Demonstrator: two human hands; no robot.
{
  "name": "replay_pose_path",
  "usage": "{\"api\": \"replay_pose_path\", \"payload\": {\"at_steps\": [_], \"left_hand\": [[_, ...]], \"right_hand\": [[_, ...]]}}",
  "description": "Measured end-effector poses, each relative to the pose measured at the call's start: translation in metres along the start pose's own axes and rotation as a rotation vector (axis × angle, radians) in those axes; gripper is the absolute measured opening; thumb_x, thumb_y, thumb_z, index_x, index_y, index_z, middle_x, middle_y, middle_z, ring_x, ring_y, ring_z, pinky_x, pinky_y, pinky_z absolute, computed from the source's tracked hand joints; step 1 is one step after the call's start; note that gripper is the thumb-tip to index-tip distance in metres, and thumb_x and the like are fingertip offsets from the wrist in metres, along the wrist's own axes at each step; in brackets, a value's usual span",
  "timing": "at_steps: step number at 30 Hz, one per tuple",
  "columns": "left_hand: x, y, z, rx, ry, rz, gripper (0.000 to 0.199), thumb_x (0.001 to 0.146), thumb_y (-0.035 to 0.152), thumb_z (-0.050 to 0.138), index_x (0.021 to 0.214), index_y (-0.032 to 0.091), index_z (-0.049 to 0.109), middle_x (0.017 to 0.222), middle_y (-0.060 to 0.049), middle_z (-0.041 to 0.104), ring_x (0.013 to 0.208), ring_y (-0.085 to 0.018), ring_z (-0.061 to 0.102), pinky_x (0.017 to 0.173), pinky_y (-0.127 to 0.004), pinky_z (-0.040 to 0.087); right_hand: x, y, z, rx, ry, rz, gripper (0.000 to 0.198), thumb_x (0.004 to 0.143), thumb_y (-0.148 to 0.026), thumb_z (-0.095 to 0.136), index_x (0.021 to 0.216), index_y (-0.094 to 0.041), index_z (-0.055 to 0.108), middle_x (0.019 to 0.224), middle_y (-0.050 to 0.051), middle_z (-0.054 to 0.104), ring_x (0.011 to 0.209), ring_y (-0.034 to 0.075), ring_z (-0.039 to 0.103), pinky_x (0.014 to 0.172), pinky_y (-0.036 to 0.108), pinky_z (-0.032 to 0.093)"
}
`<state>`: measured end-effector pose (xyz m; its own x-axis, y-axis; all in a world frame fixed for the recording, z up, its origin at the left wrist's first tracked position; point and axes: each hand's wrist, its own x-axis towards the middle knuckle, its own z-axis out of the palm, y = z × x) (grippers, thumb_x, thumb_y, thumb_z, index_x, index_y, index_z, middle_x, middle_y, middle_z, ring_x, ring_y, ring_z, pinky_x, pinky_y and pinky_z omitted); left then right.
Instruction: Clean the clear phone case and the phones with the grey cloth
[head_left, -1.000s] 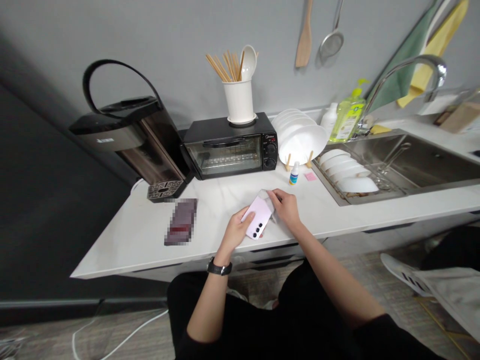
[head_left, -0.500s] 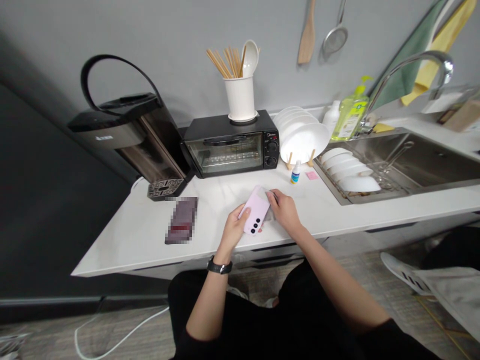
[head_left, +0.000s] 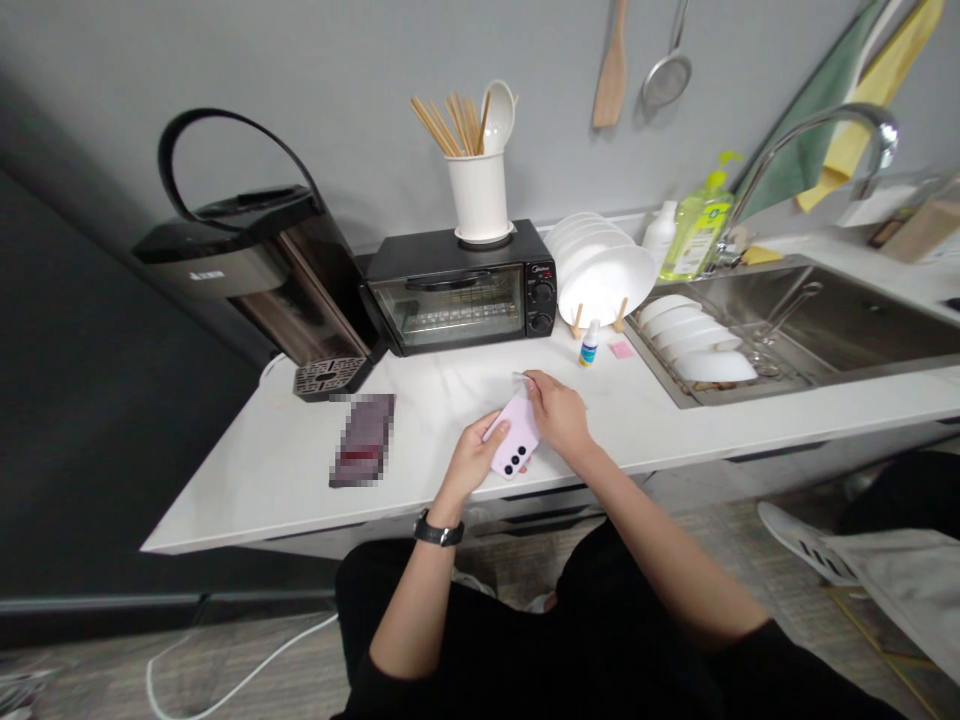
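Note:
My left hand [head_left: 474,452] is closed around the lower left side of a pale pink smartphone [head_left: 519,437], thumb across its back. Several dark camera lenses show at the end nearer me. At the far end, my right hand [head_left: 556,408] is closed, its fingers pressed over the phone's upper right part. A thin greyish-white piece [head_left: 519,377] pokes out at its fingertips; whether it is cloth or film I cannot tell. Beyond the hands stands a small spray bottle [head_left: 589,345] with a blue and yellow label, beside a pink square packet [head_left: 621,350].
On the counter's left lies a blurred-out dark purple item [head_left: 365,440] before a black water dispenser [head_left: 300,290]. A toaster oven [head_left: 461,300] bears a chopstick holder [head_left: 478,195]. Right are racked plates [head_left: 607,285] and a sink [head_left: 885,330] with bowls. Another person's shoe [head_left: 806,545] is at right.
My right hand has slid slightly left, over the phone's far end, covering more of its back. The phone has shifted a little toward me and turned slightly in my left hand.

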<state>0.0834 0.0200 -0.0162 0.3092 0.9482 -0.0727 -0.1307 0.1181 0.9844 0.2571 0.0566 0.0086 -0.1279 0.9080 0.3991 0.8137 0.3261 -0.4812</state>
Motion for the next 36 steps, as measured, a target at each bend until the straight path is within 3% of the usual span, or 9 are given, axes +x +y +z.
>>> {"api": "replay_pose_path", "payload": {"at_steps": [5, 13, 15, 18, 22, 27, 31, 33, 36], "left_hand": [[0.005, -0.006, -0.004, -0.053, 0.164, 0.084, 0.061, 0.086, 0.058, 0.075, 0.123, 0.011, 0.065, 0.089, -0.007, 0.076, 0.063, -0.019, 0.071, 0.054, -0.029, 0.060], [-0.003, 0.001, 0.001, 0.057, -0.076, -0.038, 0.062, 0.088, 0.059, 0.073, 0.130, 0.014, 0.064, 0.082, -0.005, 0.075, 0.062, -0.020, 0.071, 0.054, -0.030, 0.058], [0.000, -0.003, -0.001, 0.068, -0.005, 0.019, 0.059, 0.087, 0.060, 0.073, 0.124, 0.014, 0.067, 0.084, -0.005, 0.075, 0.063, -0.018, 0.068, 0.056, -0.027, 0.054], [0.008, -0.010, -0.005, 0.073, 0.189, 0.150, 0.053, 0.084, 0.061, 0.075, 0.104, 0.013, 0.070, 0.084, -0.004, 0.073, 0.067, -0.015, 0.063, 0.061, -0.025, 0.051], [0.015, -0.015, -0.009, 0.074, 0.302, 0.207, 0.049, 0.088, 0.062, 0.070, 0.100, 0.014, 0.069, 0.087, -0.003, 0.073, 0.075, -0.014, 0.062, 0.070, -0.024, 0.051], [0.006, -0.007, -0.002, 0.117, 0.160, 0.140, 0.053, 0.085, 0.059, 0.075, 0.107, 0.012, 0.072, 0.082, -0.004, 0.073, 0.065, -0.015, 0.062, 0.059, -0.025, 0.049], [-0.002, -0.002, 0.003, 0.108, 0.016, 0.042, 0.062, 0.087, 0.062, 0.072, 0.125, 0.013, 0.067, 0.083, -0.005, 0.074, 0.061, -0.018, 0.066, 0.054, -0.027, 0.054], [-0.002, -0.003, 0.003, 0.056, 0.044, 0.041, 0.064, 0.087, 0.063, 0.072, 0.126, 0.012, 0.065, 0.083, -0.005, 0.075, 0.060, -0.018, 0.068, 0.052, -0.028, 0.056], [0.003, -0.007, -0.002, -0.012, 0.168, 0.105, 0.065, 0.086, 0.063, 0.073, 0.126, 0.013, 0.064, 0.086, -0.006, 0.076, 0.062, -0.019, 0.070, 0.053, -0.027, 0.056]], "right_hand": [[-0.019, -0.010, 0.012, 0.031, 0.093, -0.108, 0.051, 0.110, -0.033, 0.031, 0.157, -0.016, 0.044, 0.151, 0.018, 0.055, 0.124, 0.031, 0.062, 0.098, 0.043, 0.053], [0.000, -0.008, -0.007, -0.113, -0.038, -0.062, 0.043, 0.110, -0.030, 0.033, 0.114, -0.018, 0.075, 0.101, 0.013, 0.073, 0.091, 0.025, 0.070, 0.084, 0.036, 0.054], [-0.004, -0.014, -0.002, -0.143, 0.004, -0.134, 0.038, 0.108, -0.029, 0.039, 0.126, -0.018, 0.071, 0.120, 0.017, 0.072, 0.109, 0.029, 0.069, 0.095, 0.040, 0.053], [-0.017, -0.021, 0.008, -0.088, 0.027, -0.304, 0.049, 0.107, -0.027, 0.039, 0.154, -0.015, 0.050, 0.160, 0.018, 0.049, 0.149, 0.035, 0.042, 0.120, 0.055, 0.036], [-0.025, -0.020, 0.012, 0.057, -0.098, -0.408, 0.054, 0.111, -0.028, 0.028, 0.163, -0.015, 0.036, 0.166, 0.012, 0.041, 0.156, 0.024, 0.034, 0.128, 0.050, 0.028], [-0.007, -0.008, 0.002, 0.022, -0.042, -0.287, 0.049, 0.111, -0.038, 0.036, 0.152, -0.016, 0.053, 0.160, 0.014, 0.051, 0.148, 0.030, 0.045, 0.123, 0.050, 0.035], [0.004, -0.004, -0.001, 0.021, -0.051, -0.040, 0.041, 0.112, -0.039, 0.034, 0.129, -0.020, 0.067, 0.122, 0.012, 0.075, 0.105, 0.026, 0.073, 0.091, 0.037, 0.054], [0.004, -0.003, 0.002, 0.054, -0.024, 0.040, 0.042, 0.112, -0.036, 0.031, 0.127, -0.021, 0.066, 0.110, 0.010, 0.077, 0.093, 0.025, 0.074, 0.084, 0.035, 0.054], [-0.003, -0.001, 0.009, 0.135, 0.065, 0.053, 0.043, 0.111, -0.030, 0.030, 0.138, -0.017, 0.061, 0.120, 0.013, 0.074, 0.102, 0.027, 0.072, 0.089, 0.037, 0.054]]}}
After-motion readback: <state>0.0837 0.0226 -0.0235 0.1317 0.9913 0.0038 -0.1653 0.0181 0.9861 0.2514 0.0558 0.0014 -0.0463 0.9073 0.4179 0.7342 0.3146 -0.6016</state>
